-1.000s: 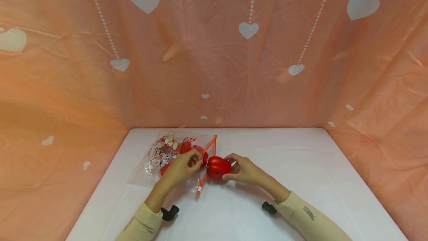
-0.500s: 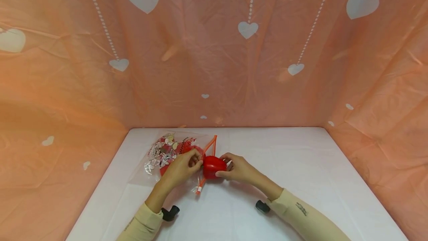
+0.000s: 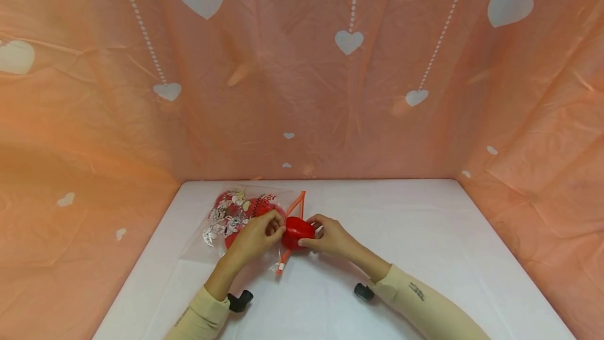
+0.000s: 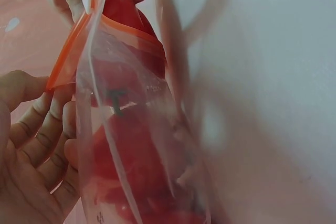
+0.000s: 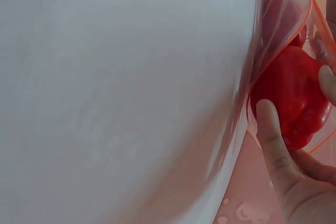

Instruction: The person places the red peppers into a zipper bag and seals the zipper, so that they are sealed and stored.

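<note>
A clear zip bag (image 3: 222, 230) with cartoon print and an orange zip edge lies on the table, red items (image 4: 128, 145) inside it. Thumb and fingers of my left hand (image 3: 257, 235) pinch the bag's orange edge (image 4: 63, 59), keeping the mouth apart. My right hand (image 3: 330, 235) grips a red bell pepper (image 3: 298, 232) by its blunt end, thumb on the near side. In the right wrist view the pepper (image 5: 294, 87) sits partly inside the mouth. A green stem (image 4: 116, 98) shows through the plastic. The film blurs the items deeper in the bag.
The white table (image 3: 401, 224) stretches to the right of the bag. A white zip slider (image 3: 281, 266) sits at the near end of the orange edge. An orange cloth with white hearts (image 3: 349, 93) encloses the back and sides.
My right hand has moved left, carrying the bell pepper into the bag's mouth. More red shows at the bag's far left. The left hand stays in place on the edge.
</note>
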{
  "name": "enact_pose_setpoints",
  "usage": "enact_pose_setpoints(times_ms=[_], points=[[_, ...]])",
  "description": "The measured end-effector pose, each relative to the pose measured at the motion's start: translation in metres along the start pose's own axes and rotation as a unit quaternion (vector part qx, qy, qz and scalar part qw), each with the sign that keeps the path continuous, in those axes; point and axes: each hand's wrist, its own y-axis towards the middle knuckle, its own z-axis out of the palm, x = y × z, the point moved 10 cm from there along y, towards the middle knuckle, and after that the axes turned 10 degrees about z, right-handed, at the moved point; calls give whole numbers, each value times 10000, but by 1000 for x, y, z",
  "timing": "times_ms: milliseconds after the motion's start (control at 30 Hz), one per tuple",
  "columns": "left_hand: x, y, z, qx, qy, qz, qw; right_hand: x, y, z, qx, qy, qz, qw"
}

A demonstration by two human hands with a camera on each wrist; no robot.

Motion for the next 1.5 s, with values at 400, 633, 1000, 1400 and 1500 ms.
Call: enact_pose_setpoints(times_ms=[400,633,1000,1400,1500], points=[[-1,0,-1,15,-39,6,10000,4,-5,2,224,-122,-91,9996],[-1,0,-2,7,-21,59,10000,6,-4,8,478,-424,-279,9976],[-5,0,-2,-35,77,78,9999,5,-3,15,559,-349,-253,9975],[-5,1,-6,-242,365,50,9990,8,1,19,184,-19,-154,9997],[-4,1,-7,-319,389,63,9987,12,1,17,3,29,-248,9997]])
